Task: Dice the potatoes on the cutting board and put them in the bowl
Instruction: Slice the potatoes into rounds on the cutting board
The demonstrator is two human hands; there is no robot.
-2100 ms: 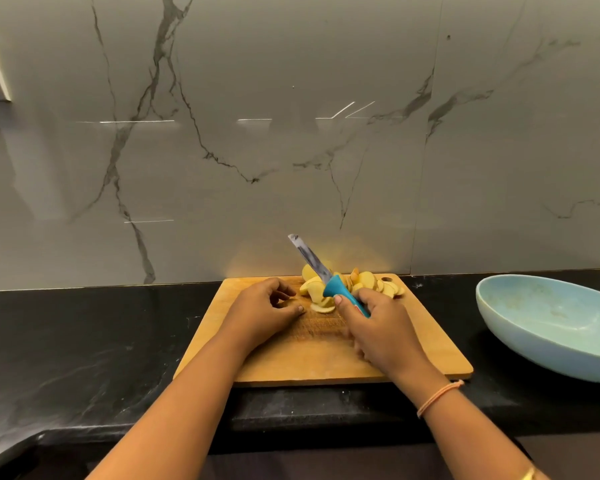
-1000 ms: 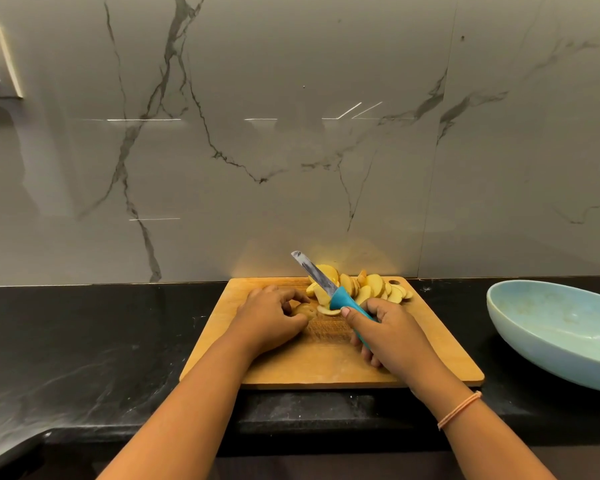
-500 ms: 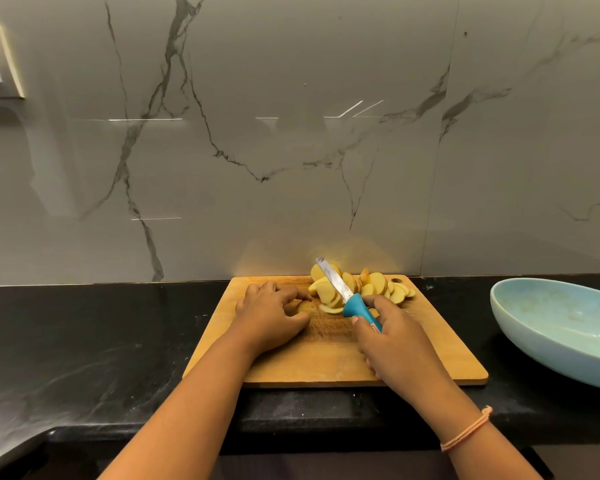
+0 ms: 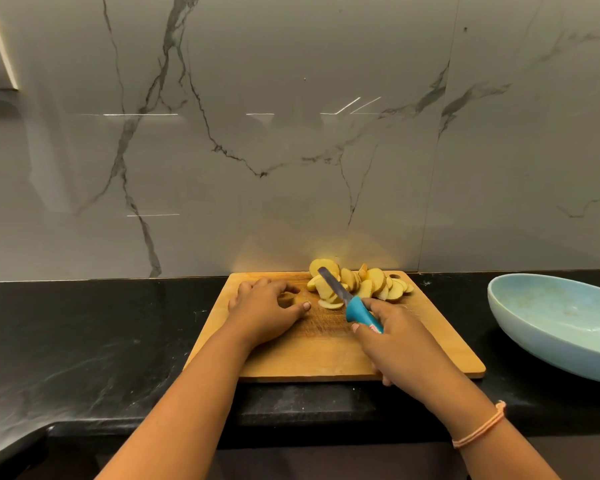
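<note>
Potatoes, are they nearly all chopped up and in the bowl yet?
Not yet. Done: a pile of potato slices lies at the back of the cutting board. In hand: the right hand grips the knife, its blade over the slices, while the left hand covers a small piece. Left: cutting the slices into dice and moving them, since the blue bowl holds no potato.
</note>
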